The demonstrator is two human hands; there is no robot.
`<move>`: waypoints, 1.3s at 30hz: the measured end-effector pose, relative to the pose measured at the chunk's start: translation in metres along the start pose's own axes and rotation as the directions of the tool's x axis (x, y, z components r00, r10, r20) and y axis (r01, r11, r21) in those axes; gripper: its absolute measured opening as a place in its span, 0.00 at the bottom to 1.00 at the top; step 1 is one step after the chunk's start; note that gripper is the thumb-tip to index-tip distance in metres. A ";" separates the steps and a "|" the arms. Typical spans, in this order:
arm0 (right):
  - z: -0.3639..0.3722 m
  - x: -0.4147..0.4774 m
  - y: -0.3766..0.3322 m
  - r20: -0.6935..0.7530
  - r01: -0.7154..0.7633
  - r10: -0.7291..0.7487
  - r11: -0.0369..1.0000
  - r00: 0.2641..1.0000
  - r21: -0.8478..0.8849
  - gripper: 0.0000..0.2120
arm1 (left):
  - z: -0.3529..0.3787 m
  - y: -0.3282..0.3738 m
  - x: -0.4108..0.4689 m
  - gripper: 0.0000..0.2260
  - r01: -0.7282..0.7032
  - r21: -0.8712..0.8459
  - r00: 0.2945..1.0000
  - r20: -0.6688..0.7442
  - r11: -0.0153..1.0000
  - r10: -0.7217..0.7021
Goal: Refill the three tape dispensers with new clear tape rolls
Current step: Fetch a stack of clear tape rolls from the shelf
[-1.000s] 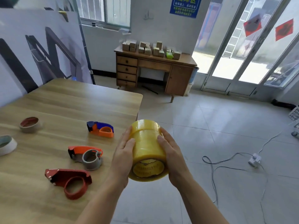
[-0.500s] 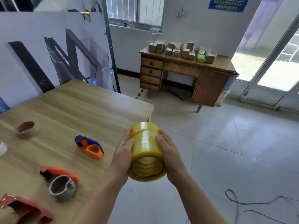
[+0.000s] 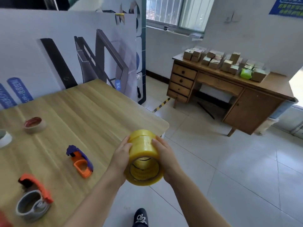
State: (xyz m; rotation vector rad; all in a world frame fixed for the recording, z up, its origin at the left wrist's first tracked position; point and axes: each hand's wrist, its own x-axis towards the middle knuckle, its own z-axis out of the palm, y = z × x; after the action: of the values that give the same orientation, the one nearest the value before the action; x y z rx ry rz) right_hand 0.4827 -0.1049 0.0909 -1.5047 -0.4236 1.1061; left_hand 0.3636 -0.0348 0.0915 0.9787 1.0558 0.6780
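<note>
A stack of yellowish clear tape rolls (image 3: 142, 151) lies sideways between my hands, in the air just off the table's right edge. My left hand (image 3: 121, 156) grips its left side and my right hand (image 3: 165, 158) grips its right side. On the wooden table (image 3: 91, 112) lie an orange and purple tape dispenser (image 3: 80, 161) and an orange dispenser with a grey core (image 3: 34, 197). A red dispenser (image 3: 4, 220) shows only as a sliver at the bottom left corner.
An empty cardboard core (image 3: 34, 125) and a white roll (image 3: 5, 138) sit at the table's left. A printed board (image 3: 65, 51) stands behind the table. A wooden desk (image 3: 229, 89) with small boxes is across the tiled floor. My shoe (image 3: 141, 217) is below.
The view has swung left and moved closer to the table. My hands keep the same hold on the tape stack. The red dispenser has slid almost out of view at the bottom left.
</note>
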 end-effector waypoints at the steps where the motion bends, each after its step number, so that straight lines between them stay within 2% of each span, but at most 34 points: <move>1: -0.002 0.015 -0.002 0.012 -0.012 0.012 1.000 1.000 -0.007 0.23 | 0.004 0.001 0.013 0.19 0.015 -0.010 1.000 -0.009 1.000 -0.015; 8: -0.005 0.126 -0.031 0.065 -0.128 0.137 0.984 0.988 -0.126 0.27 | 0.028 0.006 0.109 0.19 0.120 -0.147 0.988 -0.079 0.982 -0.132; 13: 0.003 0.194 -0.053 0.109 -0.184 0.206 0.966 0.973 -0.180 0.25 | 0.035 0.010 0.175 0.19 0.167 -0.243 0.967 -0.147 0.955 -0.207; 19: 0.012 0.256 -0.063 0.170 -0.277 0.339 0.911 0.926 -0.305 0.12 | 0.038 0.015 0.222 0.18 0.253 -0.350 0.917 -0.210 0.902 -0.339; 26: 0.020 0.339 -0.065 0.223 -0.382 0.487 0.839 0.844 -0.387 0.19 | 0.050 0.021 0.279 0.17 0.335 -0.436 0.807 -0.325 0.835 -0.493; 30: 0.024 0.386 -0.067 0.241 -0.402 0.557 0.781 0.795 -0.478 0.30 | 0.058 0.024 0.310 0.18 0.362 -0.494 0.743 -0.359 0.791 -0.565; 33: 0.029 0.416 -0.071 0.267 -0.413 0.613 0.735 0.744 -0.538 0.35 | 0.059 0.026 0.334 0.11 0.386 -0.505 0.712 -0.369 0.772 -0.597; 37: 0.036 0.445 -0.074 0.299 -0.494 0.725 0.657 0.621 -0.569 0.43 | 0.056 0.036 0.357 0.14 0.417 -0.557 0.649 -0.370 0.718 -0.664; 39: 0.040 0.455 -0.075 0.266 -0.486 0.751 0.611 0.604 -0.624 0.46 | 0.054 0.041 0.363 0.22 0.440 -0.563 0.637 -0.354 0.700 -0.685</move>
State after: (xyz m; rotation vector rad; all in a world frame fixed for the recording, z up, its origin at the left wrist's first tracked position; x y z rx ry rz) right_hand 0.6952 0.2913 -0.0178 -1.8760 -0.5689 2.1552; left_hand 0.5459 0.2714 -0.0063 -0.0094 1.5466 0.6071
